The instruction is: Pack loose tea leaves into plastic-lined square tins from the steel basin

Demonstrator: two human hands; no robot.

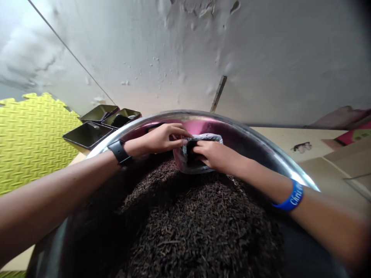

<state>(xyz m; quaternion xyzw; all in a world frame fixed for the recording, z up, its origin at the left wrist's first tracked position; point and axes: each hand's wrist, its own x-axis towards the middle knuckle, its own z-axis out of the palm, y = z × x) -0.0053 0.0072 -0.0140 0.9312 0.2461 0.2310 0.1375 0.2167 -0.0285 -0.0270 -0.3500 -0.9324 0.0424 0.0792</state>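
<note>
3 bins (84, 136) nr basin (278, 156) — L hand (168, 138) pinches bag (181, 161), R hand (218, 155) inside — grip unclear.

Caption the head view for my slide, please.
Left hand at the rim of a plastic bag, right hand partly inside, over dark shreds in a metal basin.

A grey wall with blistered, peeling paint (275, 58) is rising behind the far edge of a pale, flat-topped table (278, 135) — brighter light is washing its left part — while yellow, ridged foam matting (34, 135) is showing beyond the table's left edge.
</note>
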